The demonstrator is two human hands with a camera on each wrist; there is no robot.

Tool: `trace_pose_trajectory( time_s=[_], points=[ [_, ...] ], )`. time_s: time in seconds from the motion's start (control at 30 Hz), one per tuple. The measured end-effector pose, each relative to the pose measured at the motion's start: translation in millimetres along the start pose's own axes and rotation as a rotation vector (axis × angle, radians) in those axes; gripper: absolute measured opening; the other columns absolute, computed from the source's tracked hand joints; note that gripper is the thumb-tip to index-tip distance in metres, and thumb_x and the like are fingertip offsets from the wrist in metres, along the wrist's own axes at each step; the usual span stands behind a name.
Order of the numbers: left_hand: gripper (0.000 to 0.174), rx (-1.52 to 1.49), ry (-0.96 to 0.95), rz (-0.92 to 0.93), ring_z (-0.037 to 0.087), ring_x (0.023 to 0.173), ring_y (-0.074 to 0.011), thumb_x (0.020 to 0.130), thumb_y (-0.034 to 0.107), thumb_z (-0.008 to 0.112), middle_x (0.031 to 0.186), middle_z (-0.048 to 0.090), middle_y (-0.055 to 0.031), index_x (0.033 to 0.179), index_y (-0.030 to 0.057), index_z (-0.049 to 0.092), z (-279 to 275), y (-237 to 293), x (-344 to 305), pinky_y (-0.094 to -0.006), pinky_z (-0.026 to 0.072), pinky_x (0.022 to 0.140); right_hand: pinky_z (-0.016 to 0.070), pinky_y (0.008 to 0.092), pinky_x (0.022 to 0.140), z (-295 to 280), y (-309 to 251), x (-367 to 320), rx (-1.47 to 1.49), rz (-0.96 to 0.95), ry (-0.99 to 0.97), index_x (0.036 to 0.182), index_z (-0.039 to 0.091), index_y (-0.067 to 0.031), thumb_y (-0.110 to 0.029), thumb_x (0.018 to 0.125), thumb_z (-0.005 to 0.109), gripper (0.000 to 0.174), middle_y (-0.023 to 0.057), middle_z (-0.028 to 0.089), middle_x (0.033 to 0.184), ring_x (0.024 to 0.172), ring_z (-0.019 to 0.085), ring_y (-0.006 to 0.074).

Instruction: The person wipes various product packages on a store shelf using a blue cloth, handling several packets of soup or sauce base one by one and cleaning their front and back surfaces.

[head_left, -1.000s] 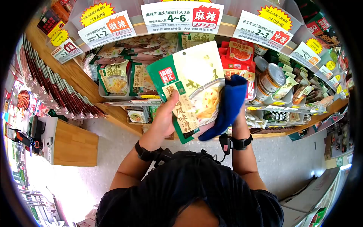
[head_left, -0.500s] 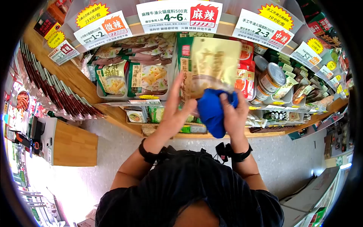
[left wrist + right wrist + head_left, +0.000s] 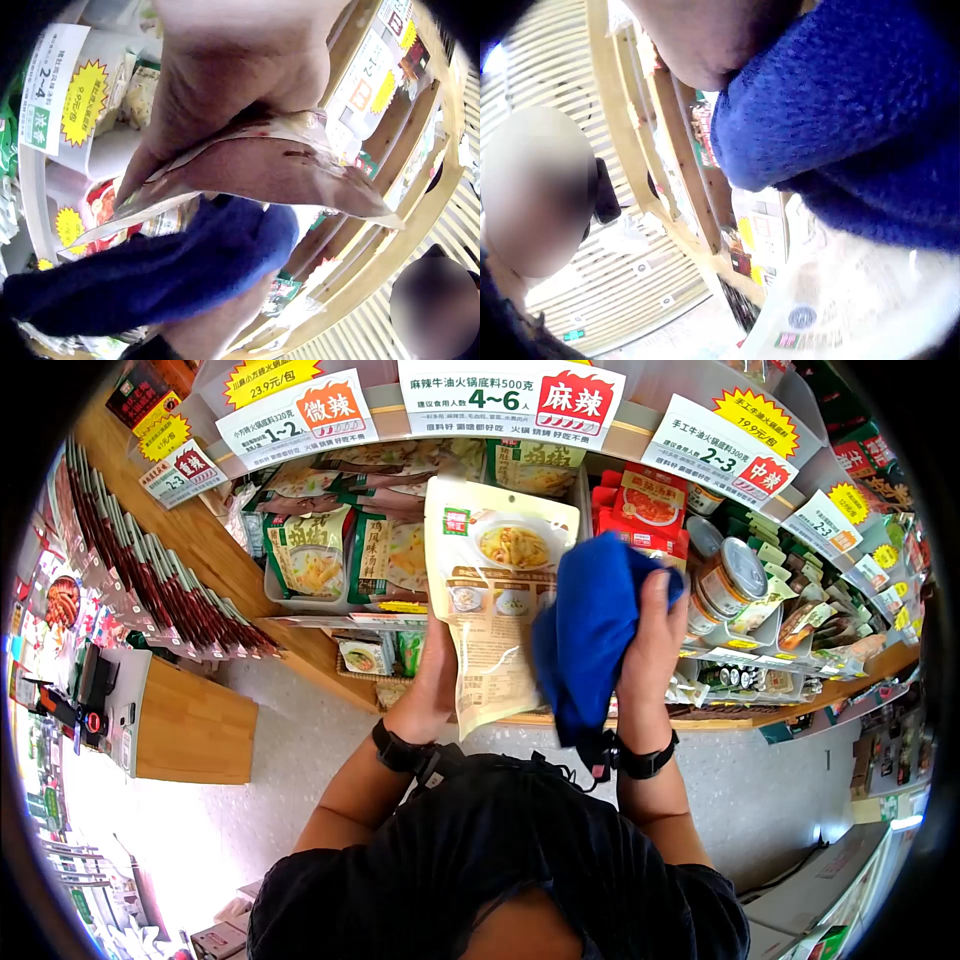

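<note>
My left hand grips a cream soup-base pouch by its left side, most of the fingers hidden behind it. The pouch's back, with a bowl picture and small print, faces up toward the head camera. In the left wrist view the hand holds the pouch seen from its lower edge. My right hand holds a folded blue cloth that overlaps the pouch's right edge. The cloth fills much of the right wrist view, close over the pale pouch.
Behind the pouch, a shelf bin holds green-and-cream soup pouches. Red packets and stacked jars stand to the right. Price signs line the upper shelf edge. A wooden counter is at the left.
The pouch has turned from its green-edged front to its cream back. The right hand has moved the blue cloth from the pouch's lower front to its right edge.
</note>
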State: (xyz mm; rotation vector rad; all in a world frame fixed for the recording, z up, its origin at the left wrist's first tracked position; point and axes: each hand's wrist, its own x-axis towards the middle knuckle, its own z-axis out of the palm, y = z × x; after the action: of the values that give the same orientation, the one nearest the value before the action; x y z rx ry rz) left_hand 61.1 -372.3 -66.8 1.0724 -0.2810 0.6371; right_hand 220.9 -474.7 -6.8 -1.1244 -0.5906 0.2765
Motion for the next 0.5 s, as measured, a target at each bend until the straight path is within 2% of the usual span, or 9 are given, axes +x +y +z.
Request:
trace_pose_trajectory(
  time_s=[0.03, 0.07, 0.13, 0.17, 0.27, 0.3, 0.33, 0.37, 0.5],
  points=[
    [0.072, 0.136, 0.004, -0.035, 0.035, 0.123, -0.0243, 0.087, 0.037, 0.050, 0.140, 0.025, -0.0121, 0.140, 0.0114, 0.008, -6.0, -4.6, -12.0, -0.0384, 0.0359, 0.098, 0.0449, 0.0295, 0.075, 8.0, -6.0, 0.7, 0.045, -0.102, 0.019, 0.117, 0.042, -0.0049, -0.024, 0.090, 0.049, 0.034, 0.0081, 0.054, 0.096, 0.084, 0.053, 0.0142],
    [0.071, 0.272, 0.006, -0.071, 0.034, 0.125, -0.0235, 0.087, 0.041, 0.047, 0.141, 0.023, -0.0110, 0.140, 0.0115, 0.009, -12.4, -9.3, -21.8, -0.0378, 0.0343, 0.099, 0.0456, 0.0318, 0.077, 14.4, -16.9, -4.5, -0.146, -0.113, -0.224, 0.121, 0.039, -0.0039, -0.031, 0.086, 0.053, 0.046, 0.0106, 0.053, 0.102, 0.088, 0.055, 0.0178],
    [0.070, 0.284, 0.092, -0.239, 0.026, 0.129, -0.0220, 0.089, 0.043, 0.044, 0.144, 0.015, -0.0084, 0.141, 0.0118, 0.009, -7.3, -6.6, -20.2, -0.0372, 0.0293, 0.103, 0.0263, 0.0464, 0.101, 38.2, -8.3, -15.8, -0.748, -0.635, -0.674, 0.126, 0.038, -0.0030, -0.037, 0.071, 0.065, 0.071, 0.0220, 0.041, 0.126, 0.118, 0.040, 0.0358],
    [0.069, 0.152, 0.195, -0.358, 0.020, 0.132, -0.0213, 0.090, 0.040, 0.043, 0.146, 0.008, -0.0069, 0.141, 0.0121, 0.008, 2.7, -0.4, -11.4, -0.0371, 0.0259, 0.105, 0.0175, 0.0521, 0.103, 47.6, -6.0, -27.3, -0.913, -0.711, -0.797, 0.127, 0.039, -0.0033, -0.038, 0.069, 0.066, 0.072, 0.0225, 0.038, 0.130, 0.122, 0.034, 0.0377],
    [0.070, 0.667, 0.018, -0.251, 0.023, 0.131, -0.0245, 0.089, 0.049, 0.039, 0.146, 0.012, -0.0090, 0.141, 0.0115, 0.011, -24.8, 1.8, -32.1, -0.0389, 0.0263, 0.105, 0.0286, 0.0498, 0.097, 39.6, 1.8, -49.2, -0.916, -0.713, -0.970, 0.131, 0.039, -0.0129, -0.043, 0.071, 0.063, 0.071, 0.0147, 0.037, 0.134, 0.118, 0.041, 0.0335],
    [0.070, 0.507, 0.049, -0.296, 0.025, 0.131, -0.0249, 0.089, 0.050, 0.038, 0.145, 0.014, -0.0094, 0.140, 0.0113, 0.012, -26.0, 2.7, -30.8, -0.0391, 0.0268, 0.105, 0.0326, 0.0496, 0.093, 37.3, 2.8, -51.8, -0.941, -0.701, -1.019, 0.130, 0.041, -0.0155, -0.043, 0.072, 0.062, 0.068, 0.0134, 0.038, 0.134, 0.114, 0.046, 0.0321],
    [0.070, 0.343, 0.083, -0.345, 0.026, 0.130, -0.0252, 0.088, 0.052, 0.037, 0.145, 0.016, -0.0099, 0.140, 0.0112, 0.012, -25.9, 2.3, -31.7, -0.0394, 0.0273, 0.105, 0.0365, 0.0464, 0.085, 38.6, 5.0, -47.8, -0.944, -0.726, -1.005, 0.131, 0.041, -0.0221, -0.046, 0.072, 0.060, 0.067, 0.0101, 0.037, 0.137, 0.112, 0.048, 0.0312],
    [0.071, 0.174, 0.118, -0.398, 0.027, 0.129, -0.0256, 0.088, 0.053, 0.037, 0.144, 0.017, -0.0103, 0.140, 0.0110, 0.013, -24.7, 0.5, -33.7, -0.0396, 0.0278, 0.105, 0.0373, 0.0474, 0.083, 38.1, 2.9, -41.8, -1.110, -0.544, -1.056, 0.130, 0.042, -0.0229, -0.047, 0.073, 0.059, 0.064, 0.0098, 0.037, 0.137, 0.109, 0.049, 0.0306],
    [0.073, -0.488, 0.225, -0.560, 0.033, 0.127, -0.0270, 0.087, 0.058, 0.034, 0.142, 0.024, -0.0119, 0.140, 0.0104, 0.016, -22.2, -6.6, -18.2, -0.0406, 0.0299, 0.104, 0.0340, 0.0521, 0.090, 45.1, -4.5, 5.5, -1.064, -0.643, -0.663, 0.129, 0.044, -0.0206, -0.042, 0.078, 0.056, 0.057, 0.0123, 0.039, 0.134, 0.111, 0.047, 0.0306]
  ],
)
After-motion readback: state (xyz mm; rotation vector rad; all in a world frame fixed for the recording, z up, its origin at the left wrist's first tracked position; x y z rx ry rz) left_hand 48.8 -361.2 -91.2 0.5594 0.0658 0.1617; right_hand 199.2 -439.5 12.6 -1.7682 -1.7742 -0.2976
